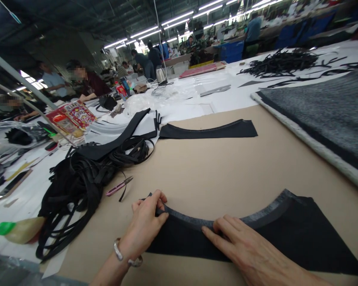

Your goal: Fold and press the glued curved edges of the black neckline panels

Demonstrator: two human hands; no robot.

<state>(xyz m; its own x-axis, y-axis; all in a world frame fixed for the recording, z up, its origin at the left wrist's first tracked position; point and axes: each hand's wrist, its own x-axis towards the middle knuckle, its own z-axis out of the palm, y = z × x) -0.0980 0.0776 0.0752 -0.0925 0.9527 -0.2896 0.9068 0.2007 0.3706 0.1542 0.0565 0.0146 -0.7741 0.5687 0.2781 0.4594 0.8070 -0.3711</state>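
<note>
A black curved fabric panel (274, 234) with a grey strip along its concave edge lies flat in front of me. At the panel's left end, my left hand (147, 218) is closed, thumb and fingers pinching the edge. My right hand (238, 242) rests on the middle of the curve, its fingers bent and pressed on the strip. Farther back lies a similar black piece (209, 130). Pink-handled thread snips (119, 186) sit beyond my left hand, beside a heap of black strips (74, 182).
Brown board (214, 167) covers the work surface. A squeeze bottle with a green nozzle (24, 230) lies at the left. Thick grey fabric (322, 103) is stacked at the right, with a pile of black scraps (282, 63) behind. Several people work in the background.
</note>
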